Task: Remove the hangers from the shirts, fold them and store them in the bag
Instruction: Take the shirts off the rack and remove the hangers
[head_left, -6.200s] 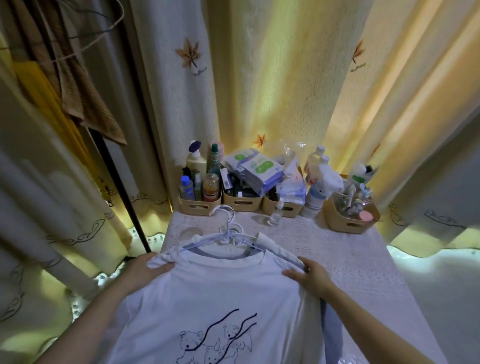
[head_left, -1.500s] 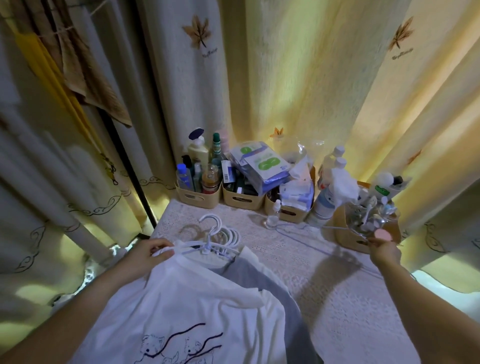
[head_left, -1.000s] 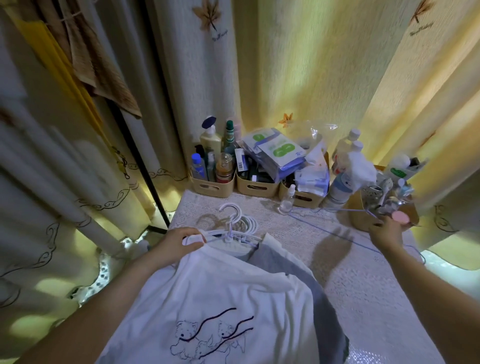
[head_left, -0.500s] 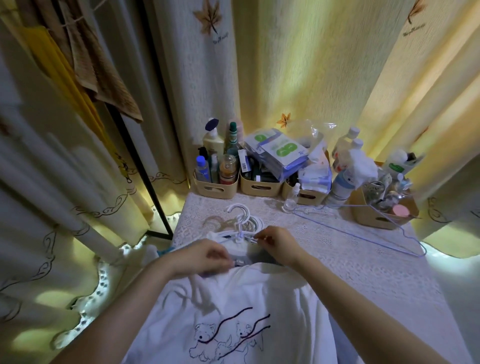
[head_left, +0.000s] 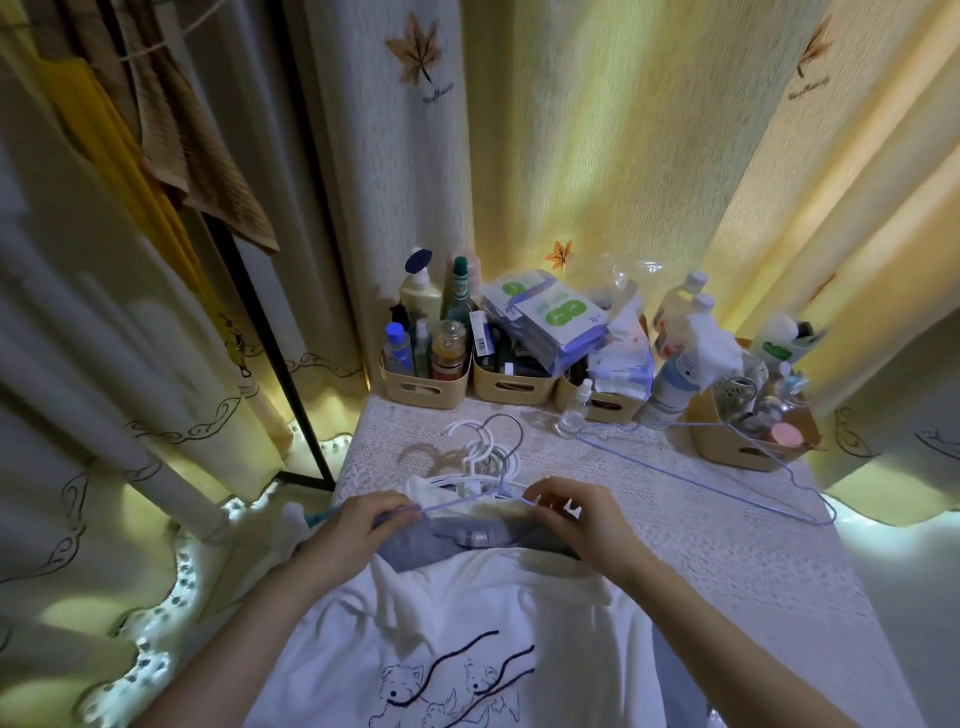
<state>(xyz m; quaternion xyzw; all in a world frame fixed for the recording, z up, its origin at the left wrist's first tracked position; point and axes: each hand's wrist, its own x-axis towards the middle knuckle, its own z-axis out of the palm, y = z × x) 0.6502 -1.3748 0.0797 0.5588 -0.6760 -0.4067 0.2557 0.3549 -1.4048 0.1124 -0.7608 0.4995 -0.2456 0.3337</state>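
Observation:
A white shirt (head_left: 467, 623) with a bear drawing lies on top of the pile near me, off its hanger. Under it a grey shirt (head_left: 441, 540) shows at the collar, still on a thin blue wire hanger. My left hand (head_left: 358, 535) pinches the grey collar at its left side. My right hand (head_left: 576, 514) pinches the collar and the blue wire at its right. Several white hanger hooks (head_left: 483, 447) stick out beyond the collars. A loose blue wire hanger (head_left: 691, 478) lies on the table at the right. No bag is in view.
The lace-covered table (head_left: 753, 561) carries beige baskets (head_left: 426, 387) of bottles and packets along its back edge, and another basket (head_left: 748, 447) at the right. Curtains hang all around. A black rack pole (head_left: 270, 312) stands at the left with cloths above.
My right hand left the blue wire hanger on the table at the right and came back to the pile. Both hands now hold the grey shirt's collar, pulled slightly toward me.

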